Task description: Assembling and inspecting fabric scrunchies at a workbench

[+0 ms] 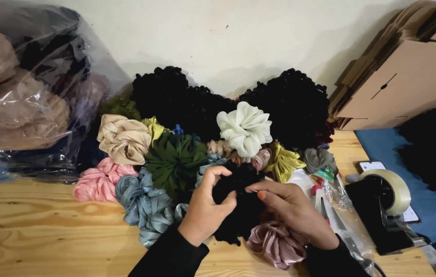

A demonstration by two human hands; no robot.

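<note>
A black fuzzy scrunchie [239, 180] sits between both hands at the front of a pile of fabric scrunchies. My left hand [207, 201] grips its left side with the thumb pressed into the fabric. My right hand [290, 205] pinches its right side from above. Around them lie a dark green scrunchie [176, 158], a grey-blue one [143, 202], a pink one [99, 180], a beige one [123, 138], a white one [245, 128], a yellow-green one [283, 162] and a mauve satin one [274, 243] under my right wrist.
A wooden table [38, 231] carries everything. Black fuzzy scrunchies [290, 102] are heaped against the wall. Clear bags of fabric [23, 97] stand at left. Flat cardboard boxes [408, 77] lean at right, above a blue mat [433, 205]. A black tape dispenser [382, 205] sits by my right hand.
</note>
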